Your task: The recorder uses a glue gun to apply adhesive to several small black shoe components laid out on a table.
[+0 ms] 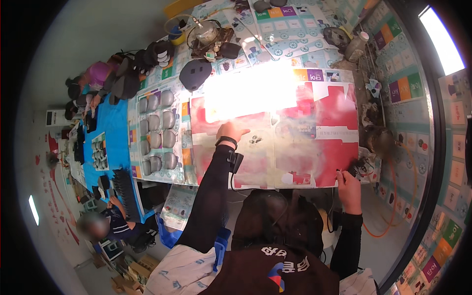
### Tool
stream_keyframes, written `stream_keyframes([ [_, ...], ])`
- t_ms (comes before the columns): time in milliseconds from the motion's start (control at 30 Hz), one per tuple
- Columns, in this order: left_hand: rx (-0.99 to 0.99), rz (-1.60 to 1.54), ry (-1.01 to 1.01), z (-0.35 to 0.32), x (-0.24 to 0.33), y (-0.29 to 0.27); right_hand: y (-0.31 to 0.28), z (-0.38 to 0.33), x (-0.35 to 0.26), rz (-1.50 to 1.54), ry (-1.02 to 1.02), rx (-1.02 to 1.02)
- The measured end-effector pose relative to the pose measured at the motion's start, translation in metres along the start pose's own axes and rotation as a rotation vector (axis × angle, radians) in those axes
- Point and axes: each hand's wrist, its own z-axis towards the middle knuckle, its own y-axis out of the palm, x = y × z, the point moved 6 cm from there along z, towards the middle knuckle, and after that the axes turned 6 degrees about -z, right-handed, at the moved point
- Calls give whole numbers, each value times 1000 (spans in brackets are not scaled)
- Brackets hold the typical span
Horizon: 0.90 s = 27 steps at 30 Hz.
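My left hand (233,132), with a dark band at the wrist, is over the red and cream sheet (285,162) on the table. Its thumb sticks out to the right, while glare washes out the area just beyond the fingers. To the right of it lie several small dark bits (255,139). Near the sheet's lower right corner, my right hand (349,189) has its fingertips pinched together. Whatever is between them is too small to make out. A dark, tangled object (361,166) sits just beyond that hand.
Rows of rounded grey pieces (155,125) lie on a printed mat to the left. Farther back are a flat black piece (195,74) and a metal pot (205,32). A blue-covered table (113,132) stands left, with other people beside it. An orange hose (392,196) hangs at right.
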Motion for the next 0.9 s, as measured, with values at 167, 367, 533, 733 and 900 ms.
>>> stream_keyframes([
  [167,-56,85,-1,25,-2,45,10,3,-11,30,-19,0],
  [367,-137,51,-119,10,16,46,17,5,-20,-7,-9,4],
  [533,-115,-6,-101,1,11,39,11,4,-40,23,-96,40],
  [733,-19,-6,-26,-8,33,1,-1,0,-16,13,-22,78],
  [900,-59,-57,-59,13,19,-34,8,0,2,-23,13,59],
])
